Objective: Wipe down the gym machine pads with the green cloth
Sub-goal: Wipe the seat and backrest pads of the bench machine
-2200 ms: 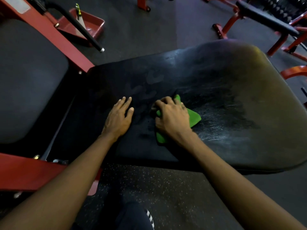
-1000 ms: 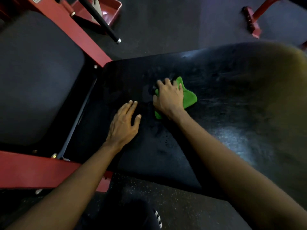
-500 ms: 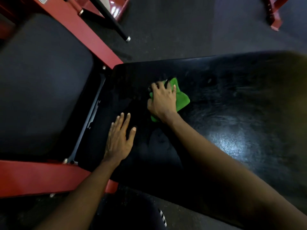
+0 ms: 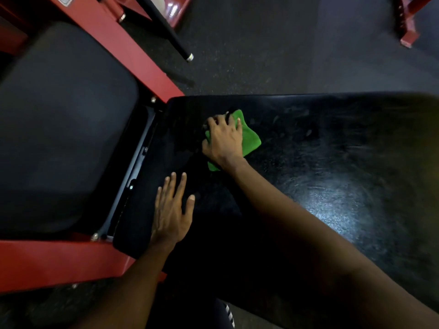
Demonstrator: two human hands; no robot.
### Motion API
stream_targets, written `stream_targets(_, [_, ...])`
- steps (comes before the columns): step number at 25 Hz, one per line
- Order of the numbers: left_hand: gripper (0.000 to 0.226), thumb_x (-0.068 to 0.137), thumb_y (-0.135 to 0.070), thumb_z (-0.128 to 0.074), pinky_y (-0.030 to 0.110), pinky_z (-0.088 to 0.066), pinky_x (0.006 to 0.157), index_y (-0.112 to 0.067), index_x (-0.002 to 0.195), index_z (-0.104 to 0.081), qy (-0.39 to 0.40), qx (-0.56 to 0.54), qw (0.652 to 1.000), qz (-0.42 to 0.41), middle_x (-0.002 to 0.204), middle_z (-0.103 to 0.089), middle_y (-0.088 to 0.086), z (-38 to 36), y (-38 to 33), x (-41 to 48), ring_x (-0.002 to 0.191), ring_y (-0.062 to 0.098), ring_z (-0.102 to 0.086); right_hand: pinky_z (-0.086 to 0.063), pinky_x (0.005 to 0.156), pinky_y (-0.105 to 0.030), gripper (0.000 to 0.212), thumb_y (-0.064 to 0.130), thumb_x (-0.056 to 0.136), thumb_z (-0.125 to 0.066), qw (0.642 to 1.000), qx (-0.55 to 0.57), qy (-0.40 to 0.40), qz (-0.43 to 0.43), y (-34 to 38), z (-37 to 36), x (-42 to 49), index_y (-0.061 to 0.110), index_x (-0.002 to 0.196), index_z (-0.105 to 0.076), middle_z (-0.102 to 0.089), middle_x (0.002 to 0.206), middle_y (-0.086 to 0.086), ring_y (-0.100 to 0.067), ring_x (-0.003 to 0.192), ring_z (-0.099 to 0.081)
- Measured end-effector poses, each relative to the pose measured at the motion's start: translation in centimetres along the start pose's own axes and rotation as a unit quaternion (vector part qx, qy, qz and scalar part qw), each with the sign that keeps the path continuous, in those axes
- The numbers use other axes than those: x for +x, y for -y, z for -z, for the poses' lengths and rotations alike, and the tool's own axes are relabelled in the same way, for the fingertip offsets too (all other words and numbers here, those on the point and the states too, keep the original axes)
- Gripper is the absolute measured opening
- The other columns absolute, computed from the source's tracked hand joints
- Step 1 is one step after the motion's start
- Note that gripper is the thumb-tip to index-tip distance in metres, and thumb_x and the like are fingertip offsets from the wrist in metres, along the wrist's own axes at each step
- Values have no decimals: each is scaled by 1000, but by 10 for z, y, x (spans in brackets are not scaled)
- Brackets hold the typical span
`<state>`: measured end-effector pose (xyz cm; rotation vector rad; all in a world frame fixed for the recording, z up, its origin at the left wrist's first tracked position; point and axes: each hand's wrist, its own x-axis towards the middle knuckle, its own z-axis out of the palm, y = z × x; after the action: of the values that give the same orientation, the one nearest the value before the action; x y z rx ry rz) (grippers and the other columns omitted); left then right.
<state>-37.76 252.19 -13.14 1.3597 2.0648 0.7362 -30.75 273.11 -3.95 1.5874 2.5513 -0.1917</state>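
Green cloth (image 4: 250, 138) bunched on the big black pad (image 4: 320, 129), toward its far left corner. My right hand (image 4: 224, 141) sits on top, fingers bent over the cloth and grasping it, pressing it into the vinyl; green sticks out past my knuckles and below my wrist. Left hand (image 4: 172, 210) lies flat on the same pad, nearer its left edge and closer to me, fingers straight and spread, holding nothing, apart from the cloth. Glossy streaked patch (image 4: 332, 205) on the pad right of my forearm. Left of the pad, a narrow gap with a dark metal rail (image 4: 140, 160) and bolts, then a second dark pad (image 4: 59, 129). Red frame beam (image 4: 133, 55) runs diagonally along that second pad to the big pad's far left corner; another red beam (image 4: 47, 264) crosses under its near left corner. Black bar (image 4: 166, 32) with a metal tip slants over the floor (image 4: 273, 48) beyond the pad. Red foot (image 4: 407, 32) of another machine past the pad's far right. Striped shoe (image 4: 229, 314) below the near edge.
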Motion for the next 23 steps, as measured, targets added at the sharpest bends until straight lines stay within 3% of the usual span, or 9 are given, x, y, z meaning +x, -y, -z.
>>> stream_targets(3, [67, 100, -57, -22, 37, -4, 125, -26, 160, -22, -2, 0, 1000, 2, 167, -17, 4, 0, -1, -1, 155, 16, -8, -31, 113, -52, 44, 33, 80, -61, 999, -16, -4, 29, -29, 14, 2, 24, 123, -58, -56, 130, -4, -33, 130, -45])
stream_targets(7, [67, 100, -57, -21, 40, -6, 126, -26, 159, -21, -1, 2, 1000, 4, 167, -17, 4, 1, -2, -1, 155, 17, -9, -24, 117, -56, 35, 32, 80, -58, 994, -15, -72, -86, -74, 36, 19, 27, 114, -60, -57, 125, -3, -34, 122, -49])
stream_targets(10, [68, 100, -57, -21, 43, -10, 126, -24, 159, -24, -4, 10, 1000, 4, 166, -19, 6, 1, -3, 0, 155, 20, -13, -28, 114, -56, 37, 29, 77, -61, 990, 5, -82, -118, -45, 22, 9, 24, 114, -61, -57, 125, -4, -35, 121, -50])
stream_targets(14, [67, 100, -57, -21, 43, -11, 125, -24, 159, -25, 1, 15, 1000, 0, 166, -20, 7, 0, -1, -1, 155, 21, -14, -24, 118, -56, 47, 29, 82, -62, 1000, 9, 24, 10, 10, -11, -42, 22, 128, -58, -53, 138, -4, -35, 135, -42])
stream_targets(16, [67, 101, -58, -21, 42, -10, 125, -24, 159, -26, -2, 16, 1000, 1, 166, -21, 7, 1, -2, -1, 154, 21, -15, -26, 117, -53, 48, 29, 83, -62, 997, -2, 49, 52, 3, -8, -45, 23, 131, -57, -52, 140, -2, -33, 136, -40])
stream_targets(19, [66, 101, -56, -22, 43, -12, 125, -24, 159, -26, -5, 15, 1000, 7, 166, -22, 7, 2, -4, -1, 154, 22, -17, -31, 113, -52, 37, 27, 80, -59, 999, -28, -34, -10, -46, 19, -17, 26, 117, -63, -58, 128, -4, -35, 126, -49])
stream_targets(23, [65, 102, -56, -24, 44, -13, 125, -25, 159, -26, -11, 11, 1000, 3, 166, -21, 7, 2, -5, 0, 154, 22, -16, -22, 119, -53, 32, 29, 79, -58, 986, -16, -103, -130, -94, 46, 13, 32, 110, -63, -58, 124, -2, -35, 122, -50])
